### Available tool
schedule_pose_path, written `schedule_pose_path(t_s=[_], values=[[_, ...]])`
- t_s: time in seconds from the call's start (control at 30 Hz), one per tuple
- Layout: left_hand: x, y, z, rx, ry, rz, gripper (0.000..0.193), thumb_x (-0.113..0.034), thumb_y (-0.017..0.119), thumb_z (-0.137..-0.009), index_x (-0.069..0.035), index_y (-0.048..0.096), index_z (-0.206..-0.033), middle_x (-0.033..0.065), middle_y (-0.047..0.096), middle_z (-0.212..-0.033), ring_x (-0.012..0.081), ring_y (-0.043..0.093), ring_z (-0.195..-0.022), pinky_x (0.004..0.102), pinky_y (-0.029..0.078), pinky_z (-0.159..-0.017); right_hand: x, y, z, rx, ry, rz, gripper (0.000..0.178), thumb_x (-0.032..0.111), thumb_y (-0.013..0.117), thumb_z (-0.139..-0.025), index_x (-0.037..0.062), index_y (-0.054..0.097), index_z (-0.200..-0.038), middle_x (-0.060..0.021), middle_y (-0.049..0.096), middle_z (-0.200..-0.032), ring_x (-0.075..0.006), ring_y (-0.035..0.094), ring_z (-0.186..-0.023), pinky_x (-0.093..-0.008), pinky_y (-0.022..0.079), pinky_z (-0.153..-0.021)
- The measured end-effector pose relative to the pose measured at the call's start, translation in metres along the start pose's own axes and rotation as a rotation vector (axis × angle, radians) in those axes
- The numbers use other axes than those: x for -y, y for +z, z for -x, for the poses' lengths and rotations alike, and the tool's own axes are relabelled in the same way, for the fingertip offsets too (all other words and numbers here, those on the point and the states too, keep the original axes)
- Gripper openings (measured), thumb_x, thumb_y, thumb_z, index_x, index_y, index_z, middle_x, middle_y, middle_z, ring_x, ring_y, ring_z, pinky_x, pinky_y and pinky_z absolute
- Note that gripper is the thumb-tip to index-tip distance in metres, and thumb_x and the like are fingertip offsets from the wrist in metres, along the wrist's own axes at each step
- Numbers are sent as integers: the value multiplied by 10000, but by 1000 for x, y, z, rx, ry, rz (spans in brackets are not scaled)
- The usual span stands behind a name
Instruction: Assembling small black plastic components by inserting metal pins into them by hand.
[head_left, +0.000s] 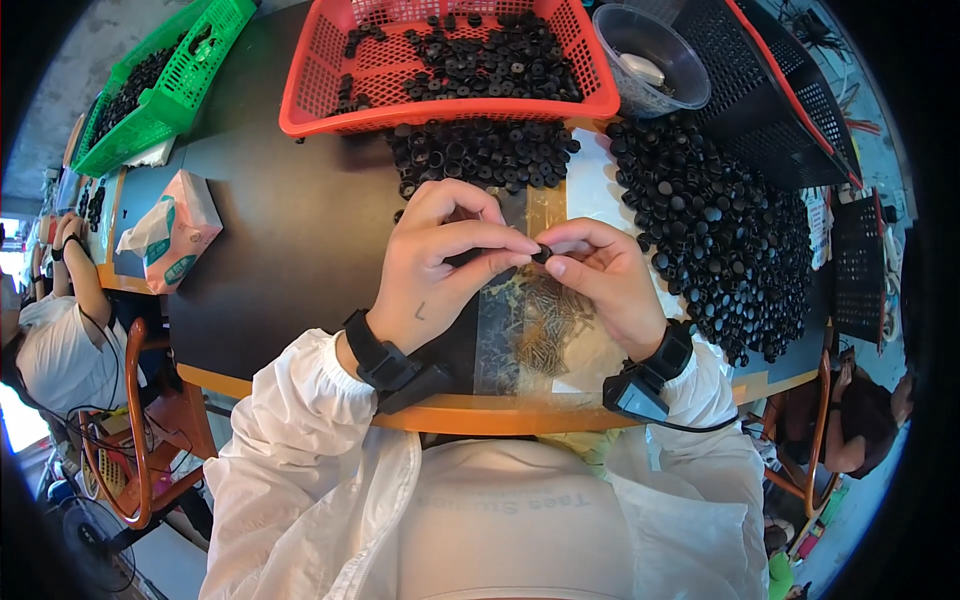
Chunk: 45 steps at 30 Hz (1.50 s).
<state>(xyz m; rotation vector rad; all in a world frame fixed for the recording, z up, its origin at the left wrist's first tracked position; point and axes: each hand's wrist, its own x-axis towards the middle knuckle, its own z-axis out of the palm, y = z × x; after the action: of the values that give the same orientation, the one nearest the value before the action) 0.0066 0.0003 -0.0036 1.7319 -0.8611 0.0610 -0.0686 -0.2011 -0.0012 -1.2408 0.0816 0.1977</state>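
A small black round plastic part [542, 254] is pinched between both my hands, above the table. My left hand [425, 265] closes thumb and index finger on its left side. From the right, the thumb and index finger of my right hand [618, 288] grip it too. Fingertips hide much of the part. Under my hands lies a loose heap of small metal screws [545, 335] on a clear plastic sheet. Just beyond my hands is a pile of black ring-shaped parts [485, 155]. A wide heap of glossy black round caps [725, 235] spreads to my right.
A red basket [455, 122] holding black parts stands at the far side. Beside it are a clear tub [690, 85] and a black crate [765, 110]. Leftward are a tissue pack [185, 235] and a green basket [165, 110]. People sit at both sides.
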Motion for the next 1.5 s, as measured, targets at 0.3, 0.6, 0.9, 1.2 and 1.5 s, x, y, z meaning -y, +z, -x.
schedule_pose_path(t_s=[0.3,0.6,0.9,1.2,1.5], values=[[-2,-2,-1,-7,44,-67,212,-23,807,-695,-110,774,-886,11,533,-893,154,534,-816,260,456,-706,0,1,3,-1,-27,40,264,-27,676,-869,-23,638,-1130,-77,676,-1081,-115,634,-976,-264,516,-897],[-3,1,-2,-34,171,-154,264,-42,830,-654,-160,786,-886,-4,556,-845,167,524,-788,270,439,-661,-1,3,7,-52,-91,104,254,-59,693,-838,-39,651,-1088,-101,670,-1091,-157,647,-986,-285,530,-901],[-3,-5,-7,-6,232,-276,298,-200,859,-632,-142,766,-909,20,565,-896,214,537,-853,319,444,-755,-2,4,8,-80,-144,122,276,-79,698,-823,-41,654,-1093,-95,667,-1057,-158,646,-977,-288,530,-898],[14,-44,-17,185,250,-681,493,-357,874,-530,-174,684,-946,31,549,-1041,300,512,-1034,433,412,-919,-2,-4,0,-202,-246,57,261,-52,682,-851,-14,648,-1107,-16,619,-984,-76,564,-908,-222,472,-831],[3,-74,-26,364,123,-539,411,-114,821,-592,-139,699,-984,54,552,-1069,324,498,-1066,433,412,-939,-2,-3,3,-167,-249,129,266,-61,693,-834,-16,657,-1094,-13,612,-968,-80,565,-891,-237,478,-823]])
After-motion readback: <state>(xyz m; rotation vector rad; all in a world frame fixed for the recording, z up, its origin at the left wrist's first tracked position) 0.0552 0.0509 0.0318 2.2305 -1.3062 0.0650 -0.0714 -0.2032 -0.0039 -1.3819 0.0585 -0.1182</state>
